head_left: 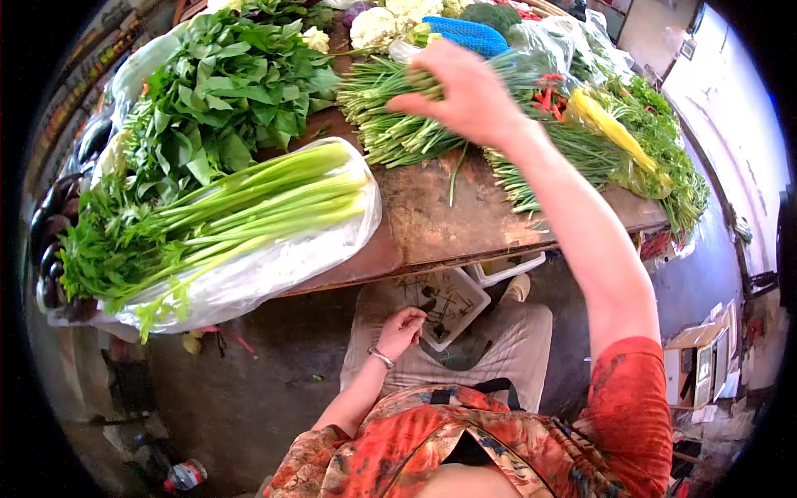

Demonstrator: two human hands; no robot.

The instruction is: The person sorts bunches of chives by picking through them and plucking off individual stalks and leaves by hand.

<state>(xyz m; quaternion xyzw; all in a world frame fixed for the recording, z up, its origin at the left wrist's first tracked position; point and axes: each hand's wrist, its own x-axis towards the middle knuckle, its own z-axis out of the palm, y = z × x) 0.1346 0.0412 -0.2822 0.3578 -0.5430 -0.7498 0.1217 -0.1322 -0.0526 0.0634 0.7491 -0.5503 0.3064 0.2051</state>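
My right hand (466, 93) reaches across the table over a bundle of long thin green stalks (386, 108), which look like garlic chives. Its thumb and fingers are spread apart, with nothing visible between them. Whether the fingertips touch the stalks I cannot tell. My left hand (401, 332), with a bracelet at the wrist, is low over my lap beside a white plastic crate (479, 300). Its fingers are curled, and what they hold, if anything, is too small to make out. More thin green stalks (519, 183) lie under and beside my right forearm.
Celery (274, 199) lies on a plastic bag (332, 236) at the table's left front. Leafy greens (224, 91) are heaped behind it. Cauliflower (374, 29), a blue net bundle (466, 35) and a yellow bag (610, 124) sit farther back and right. The wooden table's (432, 207) front edge faces me.
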